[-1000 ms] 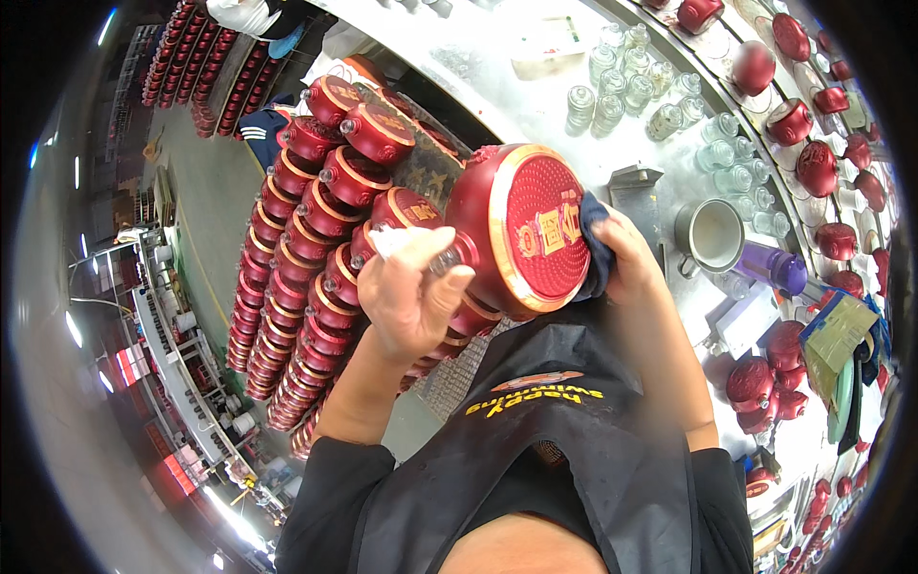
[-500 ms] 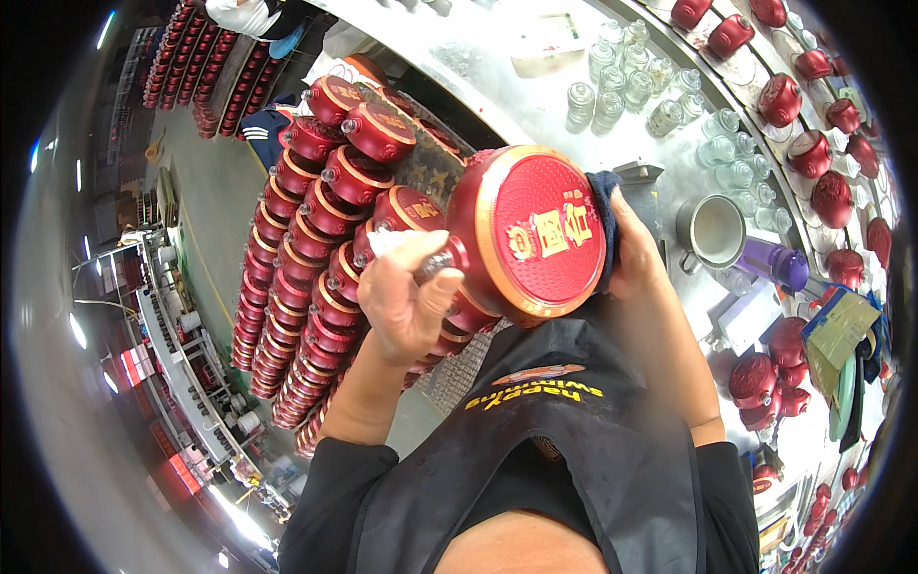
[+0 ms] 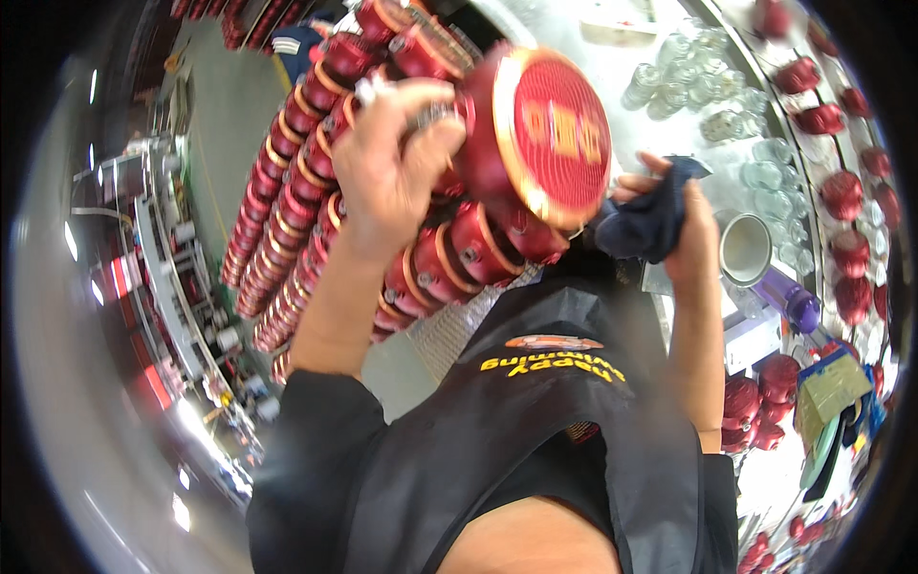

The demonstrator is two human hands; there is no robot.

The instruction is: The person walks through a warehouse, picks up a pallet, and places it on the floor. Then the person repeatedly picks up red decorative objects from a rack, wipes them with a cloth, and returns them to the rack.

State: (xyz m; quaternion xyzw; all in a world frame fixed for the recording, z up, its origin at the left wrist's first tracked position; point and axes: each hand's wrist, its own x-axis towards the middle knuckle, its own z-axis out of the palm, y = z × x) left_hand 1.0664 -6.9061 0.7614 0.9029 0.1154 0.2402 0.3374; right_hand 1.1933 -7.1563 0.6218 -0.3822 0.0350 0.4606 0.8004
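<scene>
A round, flat-faced red bottle (image 3: 559,124) with a gold rim and raised gold lettering is held up in front of me, slightly blurred. My left hand (image 3: 387,158) is closed around its glass neck, the fingers wrapping the stopper end. A dark blue cloth (image 3: 645,225) is bunched in my right hand (image 3: 701,239), just right of the bottle and apart from it. Behind and below the bottle, similar red bottles (image 3: 445,263) lie stacked in long rows, necks toward me; the held bottle and my left arm hide some of them.
Clear glass stoppers (image 3: 684,72) cluster on the metal worktable at the right. A white mug (image 3: 744,247) and a purple bottle (image 3: 792,301) stand nearer. Beyond runs a line carrying red bottles (image 3: 841,196). More red bottles (image 3: 741,397) sit at lower right.
The right hand with the cloth has come away from the bottle toward the right. My left hand has carried the bottle farther off, over the stacked rows. The whole view has shifted.
</scene>
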